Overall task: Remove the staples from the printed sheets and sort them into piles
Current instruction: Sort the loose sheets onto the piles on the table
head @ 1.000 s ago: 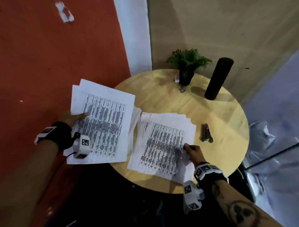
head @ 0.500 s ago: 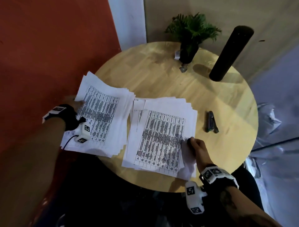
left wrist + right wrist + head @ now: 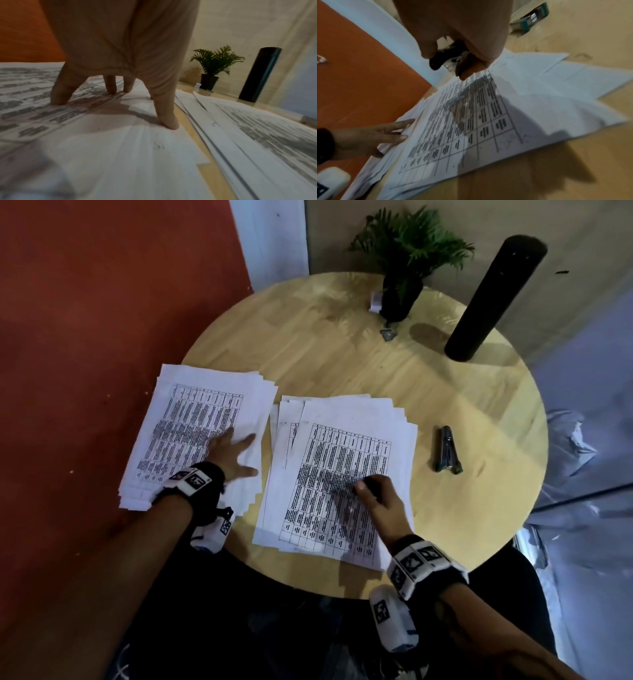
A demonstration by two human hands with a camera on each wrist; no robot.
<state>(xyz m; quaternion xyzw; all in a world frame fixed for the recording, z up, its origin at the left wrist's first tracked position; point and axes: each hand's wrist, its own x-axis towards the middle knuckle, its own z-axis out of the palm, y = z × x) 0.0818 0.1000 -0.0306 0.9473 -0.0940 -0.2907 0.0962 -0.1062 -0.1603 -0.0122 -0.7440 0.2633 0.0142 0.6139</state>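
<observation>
Left hand: your left hand (image 3: 227, 455) is pressing flat, fingers spread, on the left pile of white printed sheets (image 3: 202, 419) overhanging the round wooden table's (image 3: 342, 361) left edge.
Right hand: your right hand (image 3: 378, 501) is gripping a small black staple remover (image 3: 447, 58) over the front-edge pile of printed sheets (image 3: 346, 460).
Progress: two piles are forming; remaining staples cannot be seen, so sorting is probably unfinished.

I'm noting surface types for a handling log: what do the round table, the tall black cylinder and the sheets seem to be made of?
Round table: light wood or wood veneer, with visible plank grain and a soft sheen.
Tall black cylinder: matte black; whether metal or plastic cannot be told.
Sheets: thin white office paper with printed black tables, edges fanned in the piles.
</observation>
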